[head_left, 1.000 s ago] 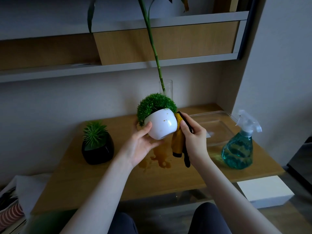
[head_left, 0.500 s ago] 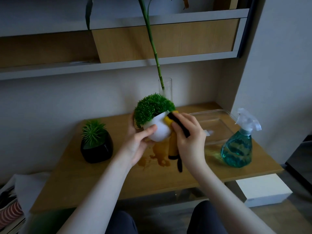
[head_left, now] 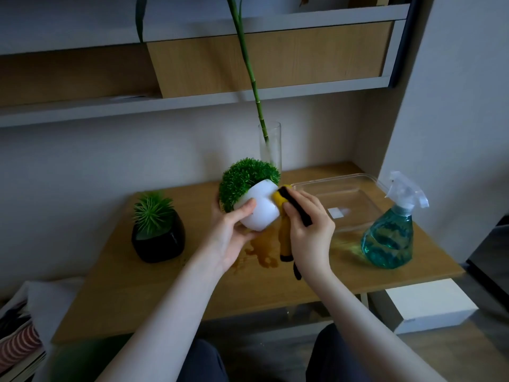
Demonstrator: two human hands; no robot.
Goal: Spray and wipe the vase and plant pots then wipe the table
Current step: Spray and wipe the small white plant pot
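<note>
My left hand (head_left: 231, 235) holds a white round plant pot (head_left: 260, 209) with a green bushy plant above the wooden table (head_left: 137, 285), tilted to the left. My right hand (head_left: 309, 230) presses a yellow cloth with black edging (head_left: 285, 216) against the pot's right side; the cloth's tail hangs down below the hand. A black pot with a spiky green plant (head_left: 158, 238) stands on the table at the left. A tall clear glass vase (head_left: 270, 144) with a bamboo stalk stands at the back. A teal spray bottle (head_left: 391, 230) stands at the right.
A brown wet stain (head_left: 261, 252) lies on the table under the pot. A clear plastic tray (head_left: 352, 199) sits behind the spray bottle. Wall shelves hang above. A white box (head_left: 429, 307) sits on the floor at right; striped fabric lies at lower left.
The white pot has tipped further to the left in my left hand. My right hand has slid the cloth up and over the pot's right side.
</note>
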